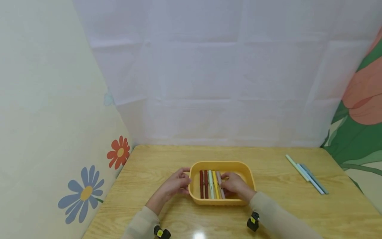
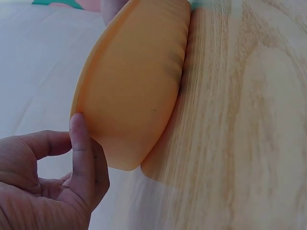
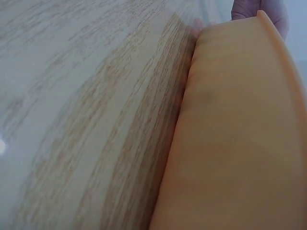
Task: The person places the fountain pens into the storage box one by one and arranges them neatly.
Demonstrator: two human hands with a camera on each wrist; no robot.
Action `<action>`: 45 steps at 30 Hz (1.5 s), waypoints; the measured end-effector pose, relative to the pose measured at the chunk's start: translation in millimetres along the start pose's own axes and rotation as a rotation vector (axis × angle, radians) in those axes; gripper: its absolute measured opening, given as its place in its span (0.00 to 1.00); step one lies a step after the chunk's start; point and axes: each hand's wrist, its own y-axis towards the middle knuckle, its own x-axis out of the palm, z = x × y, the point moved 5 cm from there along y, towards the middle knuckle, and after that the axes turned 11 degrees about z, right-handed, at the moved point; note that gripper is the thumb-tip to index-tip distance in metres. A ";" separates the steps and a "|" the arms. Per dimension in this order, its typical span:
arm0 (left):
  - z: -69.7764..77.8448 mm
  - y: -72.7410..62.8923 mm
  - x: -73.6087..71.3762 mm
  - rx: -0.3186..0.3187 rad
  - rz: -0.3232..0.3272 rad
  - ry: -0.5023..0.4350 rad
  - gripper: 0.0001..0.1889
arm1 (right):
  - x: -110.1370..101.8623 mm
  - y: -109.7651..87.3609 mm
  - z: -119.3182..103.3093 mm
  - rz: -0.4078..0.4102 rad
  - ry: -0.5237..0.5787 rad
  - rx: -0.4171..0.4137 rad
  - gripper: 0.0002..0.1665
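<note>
A yellow-orange plastic tray [image 1: 221,201] sits on the table with a row of pens lying side by side in it. From the left come two dark red pens [image 1: 204,184], a pale green pen [image 1: 211,184], a yellow pen [image 1: 215,184] and a mauve pen [image 1: 219,179]. My left hand [image 1: 176,182] pinches the tray's left rim, thumb and fingers showing at the wall in the left wrist view. Reaching over the tray's right part, my right hand [image 1: 234,184] pinches the mauve pen. In the right wrist view the tray's outer wall [image 3: 240,124] hides that hand's fingers.
Three more pens lie on the wooden table [image 1: 268,162] to the right: a pale green pen [image 1: 297,168], a light blue pen [image 1: 311,181] and a grey-blue pen [image 1: 314,179]. A white cloth [image 1: 194,83] hangs behind the table, with flower-painted walls at the sides.
</note>
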 end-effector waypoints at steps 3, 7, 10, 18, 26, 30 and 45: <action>0.6 -0.5 -0.4 -0.001 -0.002 0.000 0.31 | 0.4 0.1 0.1 -0.001 -0.002 -0.007 0.24; 1.3 -0.7 -0.6 -0.001 -0.003 0.000 0.32 | 0.8 -0.6 -0.5 0.006 -0.009 -0.011 0.23; 1.4 -0.5 -0.6 -0.002 -0.003 0.002 0.32 | 1.0 -0.9 -1.0 0.013 -0.012 -0.013 0.23; -0.3 1.3 -0.2 -0.003 -0.005 -0.005 0.32 | -0.1 0.5 0.9 0.025 -0.021 0.011 0.22; 0.0 0.3 -0.2 -0.001 -0.003 0.001 0.32 | -0.6 -0.6 2.1 0.000 0.000 0.014 0.23; 0.0 0.9 -1.0 -0.001 0.003 0.003 0.32 | -3.3 -0.3 1.5 -0.005 0.003 0.007 0.25; -0.8 2.7 -0.5 0.005 0.007 0.002 0.31 | -43.2 -4.6 -24.7 0.066 -0.176 -0.197 0.27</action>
